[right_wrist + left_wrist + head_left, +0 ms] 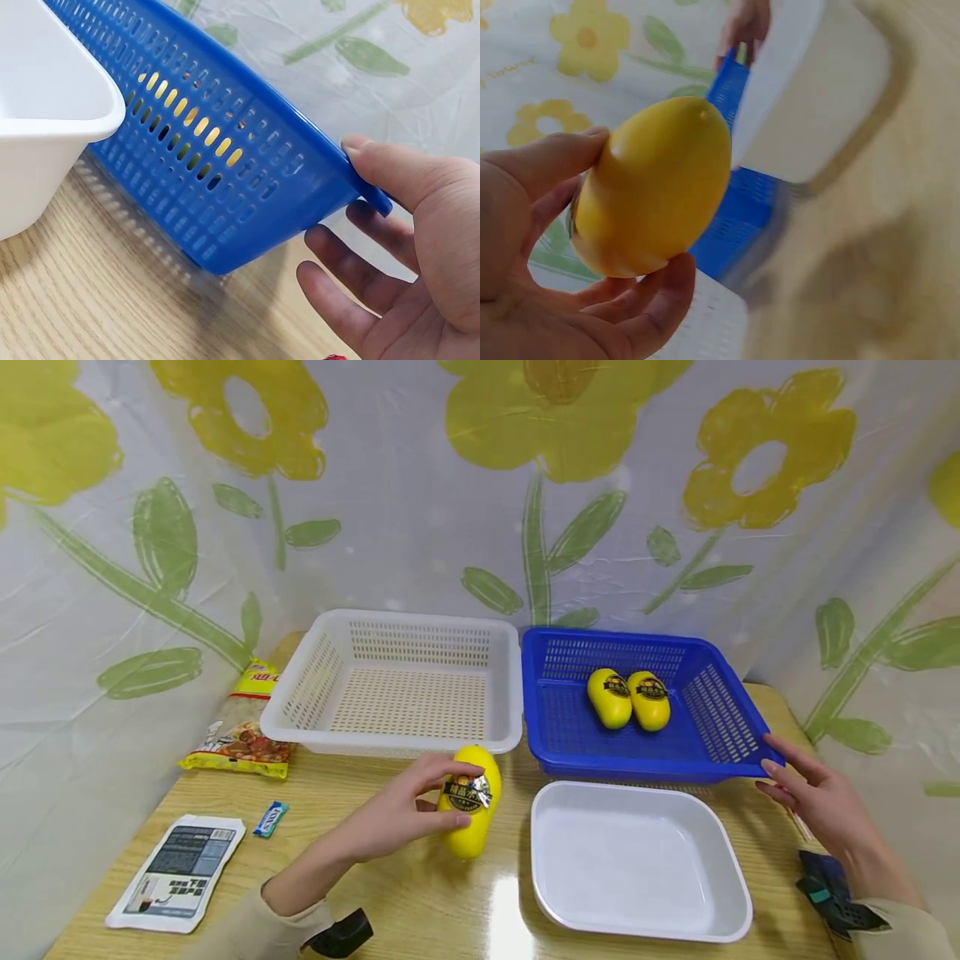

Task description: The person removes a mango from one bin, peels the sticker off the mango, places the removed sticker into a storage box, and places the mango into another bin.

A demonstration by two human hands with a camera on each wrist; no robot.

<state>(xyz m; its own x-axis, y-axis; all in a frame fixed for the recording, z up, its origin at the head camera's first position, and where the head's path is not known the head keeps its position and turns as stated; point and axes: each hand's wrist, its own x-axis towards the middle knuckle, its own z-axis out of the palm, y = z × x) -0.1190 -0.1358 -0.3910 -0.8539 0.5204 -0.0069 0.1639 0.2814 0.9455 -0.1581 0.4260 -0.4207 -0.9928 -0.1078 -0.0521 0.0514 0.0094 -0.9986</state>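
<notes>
progress: two yellow egg-shaped containers (630, 697) lie in blue basket (720, 760) at table's back right; left hand (390, 818) pinches third yellow egg-shaped container (471, 810) near table's middle; right hand (817, 797), fingers relaxed, thumb on basket's corner.

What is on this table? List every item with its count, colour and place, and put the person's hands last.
yellow egg-shaped container: 1, yellow with a foil label, held above the table in front of the white basket
yellow containers in the basket: 2, yellow, side by side in the blue basket
white basket: 1, white, back left of centre
blue basket: 1, blue, back right, beside the white basket
white tray: 1, white, front right
snack bag: 1, yellow, left of the white basket
flat packet: 1, white and grey, front left
small wrapper: 1, blue, near the flat packet
left hand: grips the yellow egg-shaped container
right hand: thumb on the blue basket's corner rim
</notes>
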